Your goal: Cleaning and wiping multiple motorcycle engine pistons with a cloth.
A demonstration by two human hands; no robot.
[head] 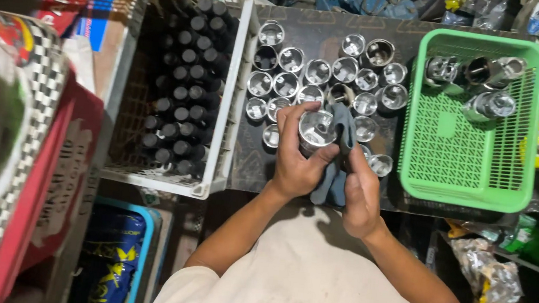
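Note:
My left hand (296,164) grips a shiny metal cup-shaped cylinder (316,129), open end up, over the dark worktop (321,23). My right hand (359,192) holds a grey-blue cloth (341,120) pressed against the cylinder's right side; the cloth also hangs down between my palms. Several similar metal cylinders (317,72) stand in rows on the worktop just beyond my hands, a few close to my fingers.
A green plastic basket (466,157) at the right holds a few more metal cylinders (489,103) in its far end. A white crate (229,95) at the left is packed with several dark round parts (184,77). Bags and boxes crowd both sides.

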